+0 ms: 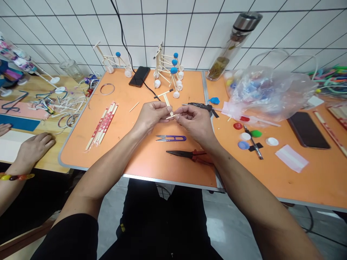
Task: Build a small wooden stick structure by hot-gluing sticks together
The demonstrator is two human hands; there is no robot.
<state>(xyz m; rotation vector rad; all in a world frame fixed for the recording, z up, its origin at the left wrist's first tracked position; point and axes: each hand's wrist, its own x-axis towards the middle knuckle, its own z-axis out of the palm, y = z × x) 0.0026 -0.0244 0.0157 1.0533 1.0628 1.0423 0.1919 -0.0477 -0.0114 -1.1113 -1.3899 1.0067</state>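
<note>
My left hand (153,115) is closed on a T-shaped assembly of wooden sticks (166,99), its crossbar dark at the ends. Between the fingertips of my right hand (196,121) is a short thin wooden stick (171,117), held against the lower end of the assembly. Below my hands lie blue-handled thread snips (173,138) and long-nose pliers (187,154) with red handles. A black glue gun (199,106) lies just behind my right hand. To the left are red-wrapped chopsticks (103,126) and a loose short stick (134,107).
Stick models with bottle-cap wheels (169,66) stand by the wall near a phone (139,76) and cable. A glass tea bottle (230,47), plastic bag (265,90), bottle caps (243,145) and second phone (308,129) are on the right. Another person's hand (35,146) rests at left.
</note>
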